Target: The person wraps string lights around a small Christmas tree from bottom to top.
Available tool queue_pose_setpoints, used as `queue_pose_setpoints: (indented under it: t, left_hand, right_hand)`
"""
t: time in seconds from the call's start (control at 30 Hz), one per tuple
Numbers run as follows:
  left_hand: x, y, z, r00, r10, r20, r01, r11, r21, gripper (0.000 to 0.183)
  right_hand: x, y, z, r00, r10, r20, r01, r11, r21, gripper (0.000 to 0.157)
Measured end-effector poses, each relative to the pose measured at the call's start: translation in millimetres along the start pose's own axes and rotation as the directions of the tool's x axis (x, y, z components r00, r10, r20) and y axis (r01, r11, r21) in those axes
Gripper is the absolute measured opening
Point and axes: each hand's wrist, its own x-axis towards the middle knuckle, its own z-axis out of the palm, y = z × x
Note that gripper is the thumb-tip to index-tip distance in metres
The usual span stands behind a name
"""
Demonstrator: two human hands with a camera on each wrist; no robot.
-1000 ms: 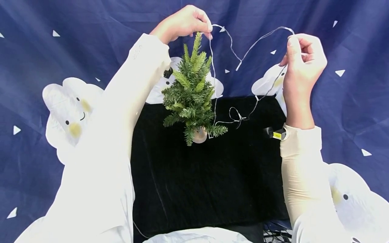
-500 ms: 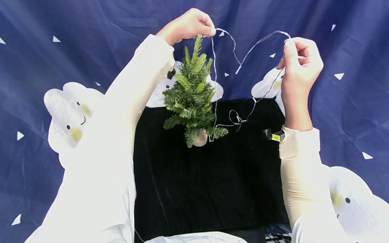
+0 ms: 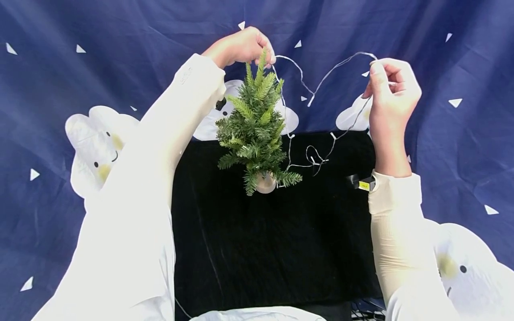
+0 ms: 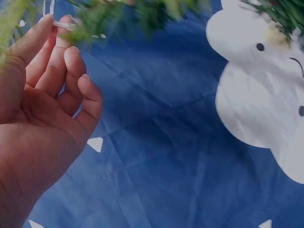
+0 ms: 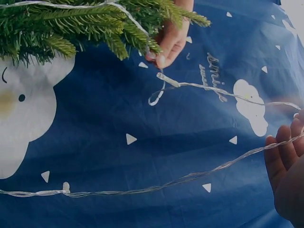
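A blue curtain (image 3: 168, 22) fills the background; only the right wrist view shows its lettering (image 5: 215, 73), apparently "smile". On the black tabletop (image 3: 273, 249) stands a green tree (image 3: 257, 129). The left hand (image 3: 244, 47), at its tip, and the right hand (image 3: 395, 96), well apart, pinch a light string (image 3: 310, 101) sagging between them. The yellow label (image 3: 364, 185) is unreadable.

"Where's the tree (image 3: 257, 127)?"
"On the table (image 3: 281, 249), before the curtain (image 3: 140, 40)."
"What's behind its tip?"
"The left hand (image 3: 246, 46)."
"And to its right?"
"The right hand (image 3: 394, 96), the light string (image 3: 310, 101) between them."
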Motion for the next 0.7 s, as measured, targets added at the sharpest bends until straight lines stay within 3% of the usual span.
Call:
queue_pose_setpoints:
  t: [0.17,0.33,0.63,0.7]
  left_hand:
    - [-5.0,-19.1,0.0,0.999,0.008,-0.047,-0.009,0.999,-0.032,0.009]
    - [-12.8,-32.4,0.5,0.996,-0.028,-0.086,0.016,0.99,-0.137,0.008]
    - [-25.1,-46.3,8.6,0.99,-0.028,-0.137,-0.012,0.958,-0.287,0.011]
    - [-25.8,-48.8,11.3,0.989,-0.025,-0.148,-0.023,0.948,-0.317,0.011]
  right_hand:
    - [1.4,-12.9,8.3,0.998,0.062,-0.022,-0.061,0.997,0.046,0.003]
    - [16.8,-20.3,20.4,0.997,0.072,-0.02,-0.071,0.996,0.06,0.004]
    - [45.6,-37.2,52.1,0.995,0.08,0.067,-0.083,0.996,0.044,0.008]
    - [53.4,-40.0,60.4,0.993,0.087,0.077,-0.091,0.994,0.051,0.016]
